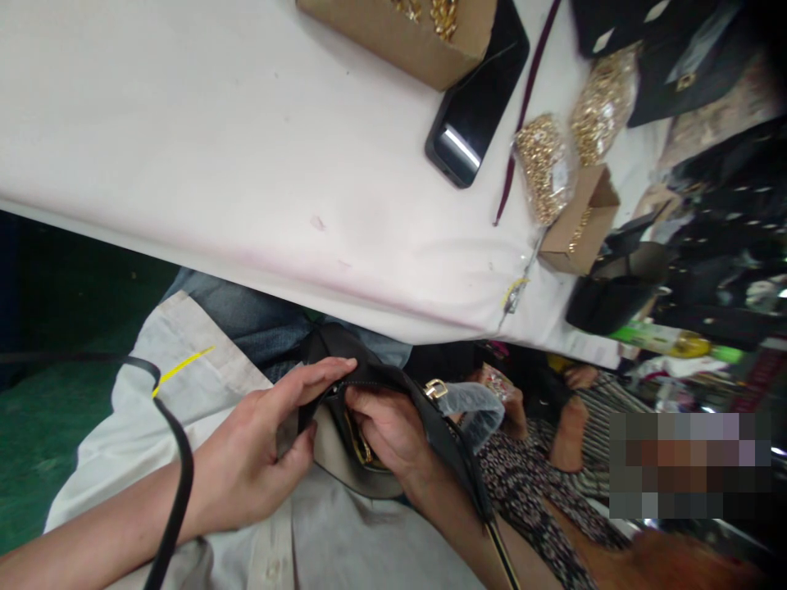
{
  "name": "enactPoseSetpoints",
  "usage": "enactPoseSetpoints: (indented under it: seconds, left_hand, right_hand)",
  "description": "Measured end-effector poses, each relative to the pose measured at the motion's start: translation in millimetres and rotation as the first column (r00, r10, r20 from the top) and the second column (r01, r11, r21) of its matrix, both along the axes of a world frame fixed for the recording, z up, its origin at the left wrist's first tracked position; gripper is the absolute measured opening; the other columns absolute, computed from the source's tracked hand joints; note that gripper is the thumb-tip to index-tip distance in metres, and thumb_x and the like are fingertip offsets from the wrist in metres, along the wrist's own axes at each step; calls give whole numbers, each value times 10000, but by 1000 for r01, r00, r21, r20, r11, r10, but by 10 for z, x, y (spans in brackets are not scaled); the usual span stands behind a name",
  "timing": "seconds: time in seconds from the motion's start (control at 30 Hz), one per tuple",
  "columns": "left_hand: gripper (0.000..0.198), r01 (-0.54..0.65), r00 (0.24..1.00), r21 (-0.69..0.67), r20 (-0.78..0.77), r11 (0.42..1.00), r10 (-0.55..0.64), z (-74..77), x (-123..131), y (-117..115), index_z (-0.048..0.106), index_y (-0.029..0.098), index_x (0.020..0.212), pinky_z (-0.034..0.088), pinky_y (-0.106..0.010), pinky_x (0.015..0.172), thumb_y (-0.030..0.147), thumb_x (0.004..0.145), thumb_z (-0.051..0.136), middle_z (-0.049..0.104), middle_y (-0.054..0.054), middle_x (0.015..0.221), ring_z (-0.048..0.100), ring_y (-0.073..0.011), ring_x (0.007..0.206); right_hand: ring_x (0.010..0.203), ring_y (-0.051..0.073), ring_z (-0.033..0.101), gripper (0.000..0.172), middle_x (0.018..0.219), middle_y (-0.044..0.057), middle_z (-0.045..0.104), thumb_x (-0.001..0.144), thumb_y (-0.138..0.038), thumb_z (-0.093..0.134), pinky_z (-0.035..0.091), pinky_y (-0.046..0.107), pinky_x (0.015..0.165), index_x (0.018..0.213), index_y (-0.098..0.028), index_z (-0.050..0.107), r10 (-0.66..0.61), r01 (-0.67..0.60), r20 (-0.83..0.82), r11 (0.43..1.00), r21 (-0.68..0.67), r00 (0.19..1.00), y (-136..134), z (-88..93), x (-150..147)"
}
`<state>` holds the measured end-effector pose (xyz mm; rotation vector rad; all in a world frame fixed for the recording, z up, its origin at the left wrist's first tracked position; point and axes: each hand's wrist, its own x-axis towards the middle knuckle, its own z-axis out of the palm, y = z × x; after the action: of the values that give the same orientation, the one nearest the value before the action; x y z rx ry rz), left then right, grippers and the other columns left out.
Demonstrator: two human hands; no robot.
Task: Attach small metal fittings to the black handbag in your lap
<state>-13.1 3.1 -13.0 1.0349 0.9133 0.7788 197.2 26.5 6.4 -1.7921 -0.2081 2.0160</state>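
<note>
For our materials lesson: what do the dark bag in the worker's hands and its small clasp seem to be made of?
Dark grey bag: probably leather or imitation leather, matte, folding softly under the left hand. Small gold clasp: likely polished metal, since it glints.

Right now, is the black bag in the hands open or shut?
Open. The left hand pulls back the edge of the bag, and the right hand has its fingers tucked inside the gap.

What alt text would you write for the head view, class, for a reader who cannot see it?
Two hands, left hand and right hand, grip a dark handbag in the person's lap below a white table. The table bears a phone, cardboard boxes and bags of gold hardware.
</note>
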Motion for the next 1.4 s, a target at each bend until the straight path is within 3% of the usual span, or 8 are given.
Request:
enactPoseSetpoints:
  seconds: [0.27,0.33,0.43,0.6,0.77,1.0,1.3,1.4]
  left_hand:
    - [687,-37,998,-185,51,982,47,-59,69,28,465,344,1623,478,-446,1359,67,1003,566,591,-46,1685,538,-255,1583]
    - [625,-75,997,-157,-39,985,70,-45,105,69,500,340,1622,465,-474,1364,110,1043,553,596,-39,1676,543,-260,1575]
    - [477,-124,954,35,-270,992,129,-14,121,125,628,310,1546,449,-539,1353,199,1085,583,632,-46,1621,543,-304,1556]
    - [420,-90,886,220,-428,971,179,3,17,95,691,286,1488,584,-486,1169,286,1068,694,737,-60,1459,692,-319,1362]
    - [388,95,838,384,-528,919,134,-24,-42,123,654,200,1501,629,-396,992,247,1119,606,788,-106,1358,788,-281,1169]
    - [297,161,763,284,-643,945,63,-2,40,300,760,240,1313,483,-352,615,342,1151,533,803,-28,904,744,-215,714]
    - [292,10,858,216,-503,976,102,39,112,267,777,286,1355,565,-356,884,349,1157,571,797,-31,1196,758,-218,1062]
    - [296,-11,853,169,-513,986,97,32,118,251,764,286,1366,556,-350,854,371,1162,568,807,-24,1172,758,-205,992]
  right_hand:
    - [1239,298,733,313,1113,60,845,788,-394,975,523,485,1219,1024,-232,850,-30,29,13,998,62,999,158,67,-123]
    - [1234,287,721,292,1085,52,836,770,-416,980,507,472,1230,947,-230,840,-31,29,26,997,67,999,203,76,-128]
    - [1175,261,712,283,999,23,812,743,-413,988,506,450,1216,904,-239,834,-31,30,7,996,87,999,237,76,-127]
    - [1031,222,711,284,950,-1,790,730,-391,998,522,434,1167,904,-238,835,-55,59,-40,994,91,998,202,38,-106]
    - [1054,214,711,268,1021,-2,802,830,-416,953,502,411,1159,1000,-244,839,35,-17,-91,980,196,995,151,9,-74]
    - [1126,254,707,374,1109,32,815,844,-488,947,534,434,1144,1104,-246,830,106,-70,-110,955,287,988,156,-19,5]
    - [1090,227,712,383,1083,39,786,819,-492,970,591,410,1066,1053,-247,792,164,-137,-58,938,318,985,88,-6,109]
    - [1048,207,708,384,1054,32,779,821,-495,967,595,381,1021,1029,-232,780,185,-161,-36,923,348,982,68,1,115]
